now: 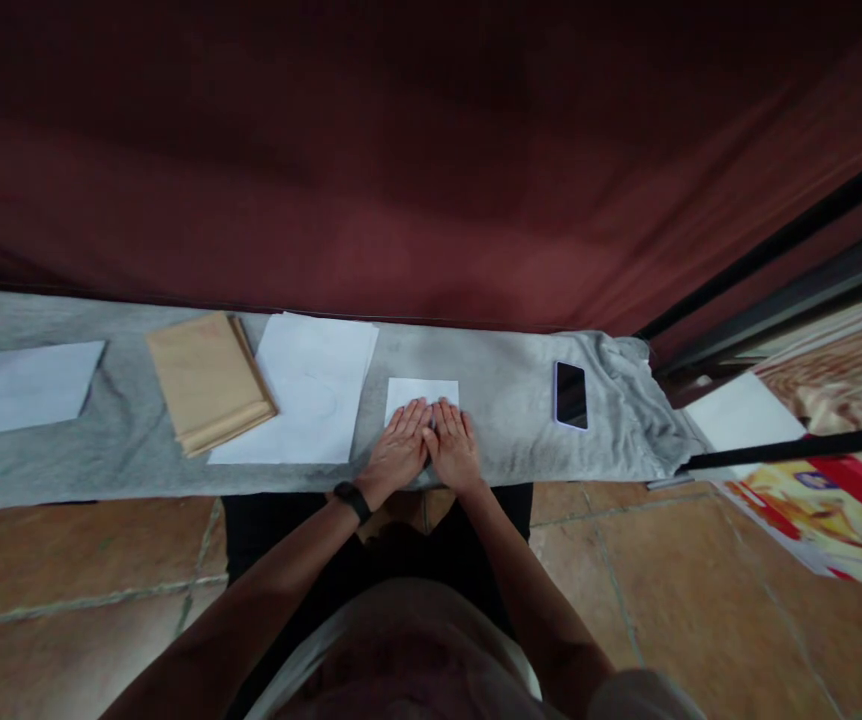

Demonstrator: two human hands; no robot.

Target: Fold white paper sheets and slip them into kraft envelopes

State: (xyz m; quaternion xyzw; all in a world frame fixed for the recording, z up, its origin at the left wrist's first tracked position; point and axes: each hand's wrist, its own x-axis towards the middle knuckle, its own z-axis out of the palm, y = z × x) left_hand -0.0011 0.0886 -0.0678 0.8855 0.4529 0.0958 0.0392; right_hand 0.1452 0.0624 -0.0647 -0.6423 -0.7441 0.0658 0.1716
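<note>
On the grey-draped table [510,385], my left hand [399,445] and right hand [452,445] lie flat over a small white paper [423,389].
Both are palm down, fingers straight and side by side, thumbs seeming to meet, pinching nothing; the paper's far strip shows at twelve o'clock, and I cannot tell whether it is folded. I judge it light and thin, easily creased and apt to slide on the cloth, so I would take hold at an uncovered far corner, at eleven or one o'clock. Near my hands at ten o'clock are larger white sheets [311,400], with a brown paper stack [206,380] overlapping them. Towards three o'clock lies a phone [571,395], well apart; at nine, farthest out, another pale sheet [22,388].
</note>
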